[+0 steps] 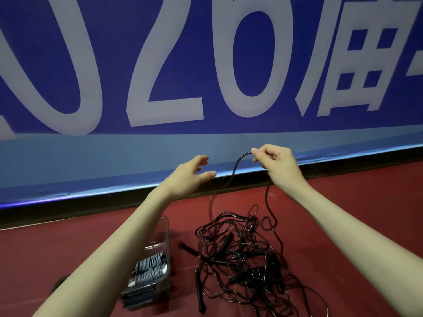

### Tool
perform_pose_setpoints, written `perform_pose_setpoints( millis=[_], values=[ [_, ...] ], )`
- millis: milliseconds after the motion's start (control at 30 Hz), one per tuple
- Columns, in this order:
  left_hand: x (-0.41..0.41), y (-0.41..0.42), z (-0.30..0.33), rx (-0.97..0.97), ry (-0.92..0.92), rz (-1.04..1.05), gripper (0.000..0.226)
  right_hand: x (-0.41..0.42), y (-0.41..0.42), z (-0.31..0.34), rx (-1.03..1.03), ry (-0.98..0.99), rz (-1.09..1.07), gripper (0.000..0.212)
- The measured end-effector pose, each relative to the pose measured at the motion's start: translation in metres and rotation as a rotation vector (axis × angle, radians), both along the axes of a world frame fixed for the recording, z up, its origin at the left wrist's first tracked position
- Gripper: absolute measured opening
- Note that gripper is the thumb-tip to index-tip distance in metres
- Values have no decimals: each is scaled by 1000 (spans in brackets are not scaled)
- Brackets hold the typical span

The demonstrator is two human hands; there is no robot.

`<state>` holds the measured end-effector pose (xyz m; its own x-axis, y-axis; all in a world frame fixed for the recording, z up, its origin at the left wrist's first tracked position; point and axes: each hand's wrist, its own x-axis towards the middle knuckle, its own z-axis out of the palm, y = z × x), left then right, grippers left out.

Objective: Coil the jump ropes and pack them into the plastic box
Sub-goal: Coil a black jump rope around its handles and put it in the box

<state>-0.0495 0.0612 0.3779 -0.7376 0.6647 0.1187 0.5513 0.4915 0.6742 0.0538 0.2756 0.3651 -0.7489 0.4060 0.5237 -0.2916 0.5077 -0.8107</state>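
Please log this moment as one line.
right hand: pinching black jump rope | left hand: open, empty | tangled ropes: floor | plastic box: part filled

Two hands (pixel 190 172), one plastic box (pixel 166 239), one rope tangle (pixel 242 255)

- One head-worn wide-angle view, looking forward and down along both bare forearms.
- It faces a blue banner (pixel 206 65) at 12 o'clock, close ahead.
- The red floor (pixel 343 213) fills the lower frame, from 3 through 6 to 9 o'clock.
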Motion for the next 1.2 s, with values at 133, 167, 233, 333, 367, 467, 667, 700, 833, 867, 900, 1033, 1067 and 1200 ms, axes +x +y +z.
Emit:
perform_pose_setpoints(
  millis=[133,167,233,333,367,467,667,700,833,867,900,1033,1067,1200],
  values=[
    [17,15,7,206,-177,-158,31,-3,-7,-1,-12,-26,53,33],
    [19,17,9,215,-204,-175,29,-3,-8,-1,-35,-28,54,33],
    [18,21,8,213,-219,-146,25,-2,-7,-1,-84,-26,57,33],
    [22,26,2,186,-213,-115,14,2,-6,1,-107,-26,103,33],
    [24,29,0,185,-240,-145,15,3,-7,1,-109,-23,114,32],
    [32,33,2,278,-293,-190,18,2,-7,0,-129,-33,110,32],
    [34,38,25,748,-727,-87,33,2,-1,-20,367,-285,228,17],
    [34,39,27,807,-741,-57,34,0,-3,-28,438,-363,237,18],
    [18,25,41,1192,-860,-8,39,-2,6,-82,587,-770,235,7],
    [12,19,43,1255,-873,-2,40,0,8,-92,582,-851,222,19],
    [8,15,42,1285,-877,8,41,2,11,-99,545,-892,209,30],
    [-8,2,13,1070,-684,80,40,4,15,-83,267,-764,129,48],
    [-14,-1,3,939,-581,112,40,3,17,-75,213,-701,78,47],
    [-30,-17,-33,507,-399,255,43,-1,26,-42,104,-408,-139,45]
  ],
)
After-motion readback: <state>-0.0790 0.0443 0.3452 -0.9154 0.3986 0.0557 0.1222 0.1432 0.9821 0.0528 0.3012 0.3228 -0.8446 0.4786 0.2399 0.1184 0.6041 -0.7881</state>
